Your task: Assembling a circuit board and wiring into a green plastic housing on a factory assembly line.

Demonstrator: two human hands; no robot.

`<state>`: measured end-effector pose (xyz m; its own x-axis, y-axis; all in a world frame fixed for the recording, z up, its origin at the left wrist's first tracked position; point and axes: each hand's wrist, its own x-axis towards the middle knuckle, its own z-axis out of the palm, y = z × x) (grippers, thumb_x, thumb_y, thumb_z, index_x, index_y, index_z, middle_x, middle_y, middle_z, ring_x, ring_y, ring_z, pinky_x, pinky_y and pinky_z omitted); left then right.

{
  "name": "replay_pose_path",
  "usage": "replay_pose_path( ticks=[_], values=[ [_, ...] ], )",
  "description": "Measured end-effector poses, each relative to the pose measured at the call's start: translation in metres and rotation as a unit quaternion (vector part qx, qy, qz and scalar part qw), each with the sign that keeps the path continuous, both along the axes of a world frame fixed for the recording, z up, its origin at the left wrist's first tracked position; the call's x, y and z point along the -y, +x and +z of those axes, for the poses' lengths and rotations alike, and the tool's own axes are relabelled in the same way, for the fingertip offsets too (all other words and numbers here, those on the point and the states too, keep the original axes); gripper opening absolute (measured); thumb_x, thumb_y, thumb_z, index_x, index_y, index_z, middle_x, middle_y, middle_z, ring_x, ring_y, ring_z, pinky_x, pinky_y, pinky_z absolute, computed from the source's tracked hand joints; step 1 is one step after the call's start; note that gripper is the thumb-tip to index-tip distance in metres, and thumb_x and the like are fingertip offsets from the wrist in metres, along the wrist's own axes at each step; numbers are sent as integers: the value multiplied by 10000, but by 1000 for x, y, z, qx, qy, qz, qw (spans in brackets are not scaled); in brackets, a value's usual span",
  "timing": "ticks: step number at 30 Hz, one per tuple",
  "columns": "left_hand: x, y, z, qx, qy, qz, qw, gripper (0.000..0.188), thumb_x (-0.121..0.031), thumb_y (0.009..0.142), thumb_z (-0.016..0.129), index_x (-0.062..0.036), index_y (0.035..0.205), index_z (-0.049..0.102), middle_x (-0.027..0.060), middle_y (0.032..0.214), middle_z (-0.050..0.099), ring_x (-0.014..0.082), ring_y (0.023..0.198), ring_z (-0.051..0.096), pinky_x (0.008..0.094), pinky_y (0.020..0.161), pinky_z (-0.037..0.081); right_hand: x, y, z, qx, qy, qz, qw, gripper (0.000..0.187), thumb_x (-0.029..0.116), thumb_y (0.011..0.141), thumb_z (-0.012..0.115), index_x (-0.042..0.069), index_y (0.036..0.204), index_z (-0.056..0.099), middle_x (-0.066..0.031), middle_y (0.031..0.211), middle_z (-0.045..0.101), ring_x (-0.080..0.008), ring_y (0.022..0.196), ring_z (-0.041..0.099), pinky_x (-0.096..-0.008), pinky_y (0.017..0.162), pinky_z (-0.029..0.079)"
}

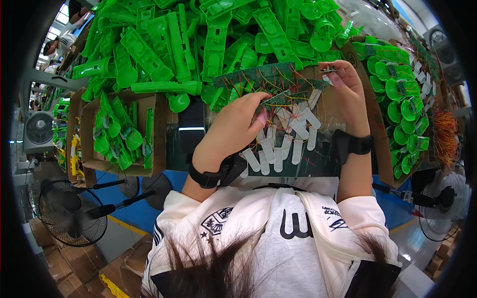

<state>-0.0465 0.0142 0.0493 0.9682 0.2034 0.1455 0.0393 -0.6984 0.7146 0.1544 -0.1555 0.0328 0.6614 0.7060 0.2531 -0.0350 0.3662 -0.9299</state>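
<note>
My left hand (236, 121) is closed in a pinch on the end of a narrow green circuit board (278, 98), with thin red and yellow wires around it. To the right and slightly higher, my right hand (350, 89) pinches a small circuit board piece (328, 69) between thumb and fingertips; its details are too small to make out. Between and below the hands lie several white flat strips (298, 130), joined to thin wires. Just beyond them rests a long green circuit board panel (253, 75) with red and orange wires along it.
A large heap of bright green plastic housings (213, 39) rises at the back. Cardboard boxes with green parts stand on the left (159, 164) and right (380, 124). Orange wires (445, 134) hang at far right. Fans stand at the lower left (72, 213) and right (442, 208).
</note>
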Motion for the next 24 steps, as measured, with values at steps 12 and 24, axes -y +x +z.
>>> replay_pose_path(
  ticks=[12, 24],
  values=[
    [17, 12, -15, 13, 83, -63, 994, 457, -49, 743, 519, -24, 1195, 465, 171, 1102, 522, 320, 1011, 503, 374, 852, 419, 3, 30, -44, 244, -304, -224, 893, 277, 126, 819, 582, -23, 1046, 531, -147, 1023, 575, -205, 931, 557, -319, 754, 458],
    [-10, 82, 4, 177, 342, 74, 920, 381, -224, 697, 681, -45, 1005, 546, 109, 926, 556, 274, 889, 532, 369, 752, 450, 11, 4, -44, 409, -307, -201, 836, 224, 73, 766, 601, 90, 987, 567, -122, 902, 554, -272, 848, 544, -336, 712, 428]
  ],
)
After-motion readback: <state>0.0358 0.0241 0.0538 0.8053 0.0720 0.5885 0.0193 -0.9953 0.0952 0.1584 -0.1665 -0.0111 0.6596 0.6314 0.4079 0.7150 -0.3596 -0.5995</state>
